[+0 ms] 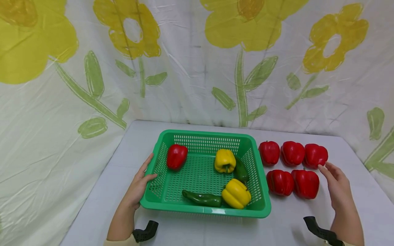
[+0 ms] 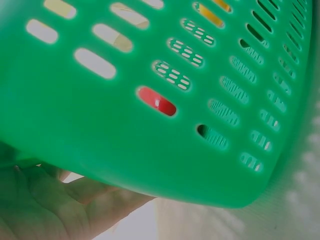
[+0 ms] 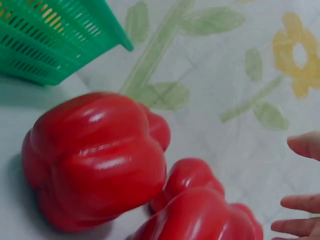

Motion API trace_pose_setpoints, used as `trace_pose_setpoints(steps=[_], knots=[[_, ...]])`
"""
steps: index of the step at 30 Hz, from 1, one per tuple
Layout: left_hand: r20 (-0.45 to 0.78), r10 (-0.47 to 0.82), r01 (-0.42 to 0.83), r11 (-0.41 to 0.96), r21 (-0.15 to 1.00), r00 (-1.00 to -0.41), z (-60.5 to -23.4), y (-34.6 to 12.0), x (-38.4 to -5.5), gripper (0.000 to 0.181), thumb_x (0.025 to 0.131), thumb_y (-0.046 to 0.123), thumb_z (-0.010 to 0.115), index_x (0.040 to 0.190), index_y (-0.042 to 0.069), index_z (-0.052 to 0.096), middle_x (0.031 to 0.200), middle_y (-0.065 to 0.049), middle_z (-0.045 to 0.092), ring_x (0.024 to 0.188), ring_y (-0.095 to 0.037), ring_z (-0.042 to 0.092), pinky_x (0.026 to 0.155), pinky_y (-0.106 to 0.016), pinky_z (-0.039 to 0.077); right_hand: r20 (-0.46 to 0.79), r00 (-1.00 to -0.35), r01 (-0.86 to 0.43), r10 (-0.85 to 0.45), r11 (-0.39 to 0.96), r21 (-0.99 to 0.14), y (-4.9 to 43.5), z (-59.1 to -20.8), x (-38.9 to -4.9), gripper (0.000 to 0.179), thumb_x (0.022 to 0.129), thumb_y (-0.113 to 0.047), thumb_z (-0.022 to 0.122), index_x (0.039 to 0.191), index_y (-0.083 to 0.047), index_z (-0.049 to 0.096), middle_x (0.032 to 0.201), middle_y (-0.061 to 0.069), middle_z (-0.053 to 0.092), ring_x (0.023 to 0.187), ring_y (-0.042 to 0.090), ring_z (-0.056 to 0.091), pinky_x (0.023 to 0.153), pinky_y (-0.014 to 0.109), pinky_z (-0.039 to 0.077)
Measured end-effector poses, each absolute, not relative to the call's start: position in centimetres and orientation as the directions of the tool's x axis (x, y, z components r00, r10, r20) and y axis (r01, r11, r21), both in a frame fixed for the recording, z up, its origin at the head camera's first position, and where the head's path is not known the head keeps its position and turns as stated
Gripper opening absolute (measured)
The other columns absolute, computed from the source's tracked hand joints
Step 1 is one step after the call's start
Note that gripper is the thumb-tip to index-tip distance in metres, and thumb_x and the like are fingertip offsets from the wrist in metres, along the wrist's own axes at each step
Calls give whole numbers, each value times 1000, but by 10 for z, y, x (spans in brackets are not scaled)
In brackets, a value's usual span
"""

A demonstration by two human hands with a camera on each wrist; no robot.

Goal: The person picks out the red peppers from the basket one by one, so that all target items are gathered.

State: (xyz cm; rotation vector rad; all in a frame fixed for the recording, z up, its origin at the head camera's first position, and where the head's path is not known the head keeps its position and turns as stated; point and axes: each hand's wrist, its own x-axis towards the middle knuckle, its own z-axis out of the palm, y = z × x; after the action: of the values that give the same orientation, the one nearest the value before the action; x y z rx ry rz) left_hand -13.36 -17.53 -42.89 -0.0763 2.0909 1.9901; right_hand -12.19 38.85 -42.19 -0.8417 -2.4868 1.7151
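Note:
My left hand (image 1: 138, 188) holds the left rim of a green plastic basket (image 1: 203, 212), thumb over the edge and fingers along the outside. The left wrist view shows the basket's slotted wall (image 2: 125, 145) close up, with the hand below it. Inside the basket lie a red bell pepper (image 1: 176, 157), two yellow bell peppers (image 1: 225, 160) and two long green peppers (image 1: 201, 198). My right hand (image 1: 338, 186) is beside the far-right red bell pepper (image 1: 315, 155), thumb and fingers spread. In the right wrist view its fingers (image 3: 300, 204) are apart from the peppers.
Several red bell peppers stand in two rows right of the basket, including a near one (image 1: 305, 184) and a back-left one (image 1: 269, 153). They sit on a white table (image 1: 172, 230). A flower-print cloth (image 1: 187, 89) hangs behind and beside it.

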Motion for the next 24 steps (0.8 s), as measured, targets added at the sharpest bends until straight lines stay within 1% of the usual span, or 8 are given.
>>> trace_pose_setpoints(steps=[7, 12, 13, 14, 16, 19, 23, 24], knots=[[-219, 136, -212, 62, 975, -966, -428, -176, -134, 65, 95, 6, 37, 149, 36, 14, 156, 0, 10, 130, -27, 31, 86, -30, 44, -235, -866, 405, 441, 346, -846, 370, -407, -130, 81, 90, -52, 48, 151, -23, 4, 157, 16, -1, 142, 42, 1, 101, 62, 29], [-217, 134, -210, 67, 975, -967, -428, -176, -134, 65, 95, 6, 36, 149, 36, 14, 156, -1, 10, 130, -28, 30, 88, -31, 43, -207, -905, 365, 372, 427, -828, 363, -402, -145, 83, 89, -51, 50, 151, -15, 8, 155, 21, 6, 139, 47, 7, 96, 62, 36], [-217, 134, -209, 69, 976, -967, -428, -176, -134, 65, 95, 7, 36, 149, 36, 14, 156, -1, 10, 130, -28, 30, 88, -32, 43, -202, -912, 357, 356, 450, -818, 363, -401, -148, 83, 89, -52, 50, 151, -15, 9, 155, 22, 8, 139, 47, 9, 93, 57, 43], [-216, 133, -208, 71, 976, -967, -429, -176, -134, 65, 95, 7, 37, 149, 36, 14, 156, -1, 10, 131, -28, 30, 88, -32, 43, -196, -922, 342, 334, 467, -816, 363, -401, -152, 84, 89, -52, 51, 151, -15, 9, 154, 22, 9, 138, 48, 10, 91, 57, 44], [-216, 133, -208, 72, 975, -967, -429, -176, -134, 65, 95, 7, 37, 149, 36, 14, 156, 0, 9, 132, -27, 28, 89, -32, 42, -183, -934, 322, 305, 504, -801, 363, -399, -158, 84, 88, -54, 52, 151, -17, 10, 154, 21, 12, 138, 46, 15, 83, 45, 52], [-216, 132, -208, 72, 975, -967, -429, -176, -134, 66, 95, 7, 37, 149, 37, 14, 157, 0, 9, 132, -27, 28, 89, -32, 42, -164, -950, 286, 264, 533, -797, 360, -396, -165, 83, 88, -53, 53, 151, -21, 9, 154, 19, 17, 136, 44, 20, 80, 40, 54], [-219, 133, -210, 75, 975, -967, -429, -176, -134, 65, 96, 7, 37, 148, 38, 14, 157, 0, 9, 132, -28, 28, 88, -31, 42, -137, -976, 208, 169, 540, -815, 352, -384, -172, 83, 90, -49, 52, 151, -19, 5, 152, 21, 21, 135, 48, 21, 92, 57, 43], [-219, 133, -210, 77, 975, -967, -429, -176, -134, 65, 96, 8, 37, 148, 38, 14, 157, 0, 9, 132, -28, 28, 88, -31, 42, -145, -978, 206, 152, 541, -816, 349, -379, -173, 83, 90, -49, 51, 151, -20, 4, 151, 21, 22, 135, 47, 21, 93, 59, 41]])
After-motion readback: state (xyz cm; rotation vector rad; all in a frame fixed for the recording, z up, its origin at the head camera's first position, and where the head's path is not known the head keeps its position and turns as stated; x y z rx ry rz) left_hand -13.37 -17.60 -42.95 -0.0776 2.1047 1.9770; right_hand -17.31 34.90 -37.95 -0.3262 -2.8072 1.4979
